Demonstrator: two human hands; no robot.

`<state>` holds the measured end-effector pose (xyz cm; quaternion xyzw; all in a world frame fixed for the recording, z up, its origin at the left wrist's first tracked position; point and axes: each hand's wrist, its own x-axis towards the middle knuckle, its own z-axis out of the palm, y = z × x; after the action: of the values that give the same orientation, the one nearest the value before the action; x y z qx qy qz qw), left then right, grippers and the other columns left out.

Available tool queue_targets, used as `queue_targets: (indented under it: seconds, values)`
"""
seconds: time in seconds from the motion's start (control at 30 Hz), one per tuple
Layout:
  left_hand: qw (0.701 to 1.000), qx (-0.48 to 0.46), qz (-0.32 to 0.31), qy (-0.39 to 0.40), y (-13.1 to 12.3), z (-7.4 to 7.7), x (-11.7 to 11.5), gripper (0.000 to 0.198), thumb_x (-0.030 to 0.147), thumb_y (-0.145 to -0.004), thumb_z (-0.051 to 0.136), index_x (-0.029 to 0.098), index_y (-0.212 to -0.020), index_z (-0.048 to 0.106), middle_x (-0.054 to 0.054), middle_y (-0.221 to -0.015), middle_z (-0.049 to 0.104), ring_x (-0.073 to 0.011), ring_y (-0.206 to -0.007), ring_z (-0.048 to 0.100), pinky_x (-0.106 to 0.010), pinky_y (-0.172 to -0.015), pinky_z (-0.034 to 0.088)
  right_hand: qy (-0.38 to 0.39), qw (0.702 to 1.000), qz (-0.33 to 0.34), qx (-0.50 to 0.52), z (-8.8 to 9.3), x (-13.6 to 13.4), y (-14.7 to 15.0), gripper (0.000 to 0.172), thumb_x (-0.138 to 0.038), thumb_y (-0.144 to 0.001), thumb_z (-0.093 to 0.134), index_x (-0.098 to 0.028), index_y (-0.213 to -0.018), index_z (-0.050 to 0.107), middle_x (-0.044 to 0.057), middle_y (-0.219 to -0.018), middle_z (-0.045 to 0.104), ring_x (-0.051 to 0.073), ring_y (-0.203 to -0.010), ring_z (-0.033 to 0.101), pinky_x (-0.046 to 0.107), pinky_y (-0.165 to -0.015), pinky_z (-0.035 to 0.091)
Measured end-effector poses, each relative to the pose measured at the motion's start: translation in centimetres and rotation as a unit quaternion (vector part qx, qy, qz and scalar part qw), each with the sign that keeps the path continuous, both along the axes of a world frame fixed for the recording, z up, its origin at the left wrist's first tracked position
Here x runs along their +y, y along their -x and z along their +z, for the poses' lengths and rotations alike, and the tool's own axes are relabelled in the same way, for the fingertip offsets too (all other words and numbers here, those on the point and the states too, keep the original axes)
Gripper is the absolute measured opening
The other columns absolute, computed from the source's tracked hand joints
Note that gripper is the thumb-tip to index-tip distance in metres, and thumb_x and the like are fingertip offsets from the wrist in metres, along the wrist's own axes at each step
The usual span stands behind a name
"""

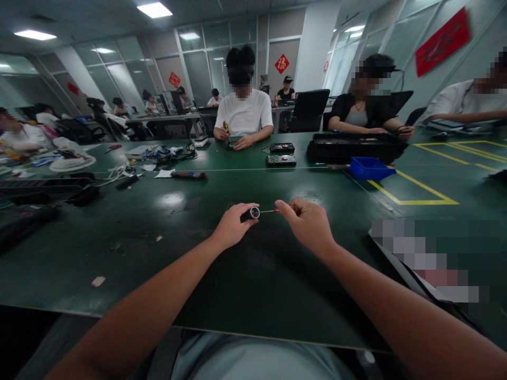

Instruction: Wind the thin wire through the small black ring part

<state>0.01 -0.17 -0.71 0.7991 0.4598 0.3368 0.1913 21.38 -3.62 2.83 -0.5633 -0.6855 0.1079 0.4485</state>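
Observation:
Near the middle of the green table (245, 285), my left hand (232, 224) is closed around a small black part with a round, silver-rimmed end (254, 212); its kind is not clear, and my fingers hide much of it. My right hand (311, 224) grips a screwdriver (276, 211) by its red-tipped handle, most of which is covered by the fingers. The thin metal shaft points left, and its tip meets the round end of the black part. Both hands are held above the table top.
Across the table a person in a white shirt (244, 113) works with a screwdriver. Two hard-drive-like units (281, 160) lie ahead. A blue bin (370, 168) stands before a long black casing (354, 148). Cables and parts (166, 153) clutter the left. A blurred-out flat item (431, 264) lies right.

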Motion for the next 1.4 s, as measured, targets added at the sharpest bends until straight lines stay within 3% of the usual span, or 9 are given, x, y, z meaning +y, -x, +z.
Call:
queue_targets:
  seconds: [0.2,0.33,0.47,0.57,0.7,0.9,1.03,1.2,1.4]
  values:
    - [1.000,-0.008,-0.006,-0.002,0.2,-0.3,0.2,0.042,0.021,-0.086,0.071,0.025,-0.127,0.064,-0.004,-0.122,0.067,-0.0226,-0.114,0.059,-0.040,-0.103,0.043,-0.005,1.000,0.026,0.002,-0.2,-0.1,-0.1,0.035,-0.051,-0.089,0.060,-0.021,-0.070,0.062,0.000,-0.059,0.060,0.014,-0.053,0.053,0.029,-0.053,0.036]
    - [1.000,-0.014,-0.013,-0.003,0.2,-0.4,0.1,0.042,0.021,-0.086,0.071,0.025,-0.127,0.064,-0.003,-0.122,0.067,-0.0219,-0.114,0.059,-0.039,-0.103,0.043,-0.010,0.997,0.073,0.030,-0.4,0.0,-0.1,0.022,-0.042,-0.090,0.060,-0.021,-0.086,0.065,0.005,-0.080,0.071,0.019,-0.071,0.066,0.033,-0.065,0.048]
    - [1.000,-0.013,-0.014,-0.005,0.2,-0.5,0.2,0.042,0.019,-0.085,0.071,0.025,-0.126,0.064,-0.004,-0.121,0.067,-0.0219,-0.114,0.060,-0.038,-0.103,0.043,-0.017,0.992,0.122,0.032,-0.3,-0.1,-0.1,0.014,-0.031,-0.090,0.057,-0.021,-0.098,0.063,0.006,-0.090,0.072,0.021,-0.084,0.069,0.036,-0.077,0.052]
    - [1.000,-0.011,-0.013,-0.007,0.2,-0.6,0.3,0.042,0.018,-0.084,0.072,0.025,-0.125,0.065,-0.004,-0.121,0.067,-0.0219,-0.113,0.060,-0.038,-0.102,0.043,0.005,0.992,0.124,0.022,-0.1,-0.2,-0.1,0.018,-0.036,-0.092,0.056,-0.021,-0.099,0.063,0.005,-0.086,0.072,0.020,-0.079,0.068,0.034,-0.072,0.050]
    - [1.000,-0.008,-0.015,-0.007,0.2,-0.6,0.3,0.042,0.018,-0.084,0.072,0.025,-0.125,0.065,-0.004,-0.121,0.068,-0.0217,-0.113,0.060,-0.039,-0.103,0.043,0.044,0.995,0.085,0.004,0.2,-0.2,-0.1,0.037,-0.047,-0.099,0.041,-0.021,-0.087,0.066,0.001,-0.063,0.062,0.018,-0.060,0.061,0.032,-0.058,0.041]
    - [1.000,-0.008,-0.013,-0.003,0.1,-0.2,0.1,0.042,0.020,-0.086,0.070,0.025,-0.127,0.064,-0.004,-0.122,0.067,-0.0220,-0.114,0.059,-0.039,-0.102,0.043,0.015,0.993,0.088,0.078,-0.1,-0.2,0.2,0.022,-0.034,-0.094,0.049,-0.019,-0.107,0.060,0.005,-0.081,0.069,0.019,-0.071,0.063,0.033,-0.064,0.045]
    - [1.000,-0.007,-0.001,0.004,0.1,0.1,0.0,0.043,0.023,-0.085,0.071,0.024,-0.127,0.063,-0.005,-0.122,0.067,-0.0230,-0.115,0.059,-0.040,-0.103,0.043,0.042,0.975,0.110,0.187,-0.3,0.1,0.5,0.023,-0.040,-0.092,0.053,-0.020,-0.093,0.062,0.005,-0.080,0.069,0.019,-0.074,0.065,0.036,-0.071,0.051]
    - [0.999,-0.016,-0.032,0.004,0.0,0.2,-0.3,0.044,0.025,-0.086,0.072,0.027,-0.128,0.063,-0.003,-0.124,0.068,-0.0226,-0.115,0.059,-0.041,-0.103,0.043,0.072,0.932,0.107,0.339,-1.2,1.1,0.6,0.029,-0.048,-0.090,0.055,-0.020,-0.090,0.063,0.004,-0.080,0.065,0.018,-0.072,0.063,0.037,-0.073,0.055]
    - [0.999,0.002,-0.037,-0.004,0.2,0.6,-0.2,0.040,0.023,-0.086,0.071,0.027,-0.126,0.065,-0.003,-0.123,0.068,-0.0225,-0.115,0.060,-0.041,-0.103,0.043,0.149,0.887,0.124,0.420,-1.6,2.0,0.1,0.029,-0.050,-0.089,0.055,-0.022,-0.083,0.058,0.003,-0.071,0.059,0.017,-0.062,0.058,0.041,-0.073,0.058]
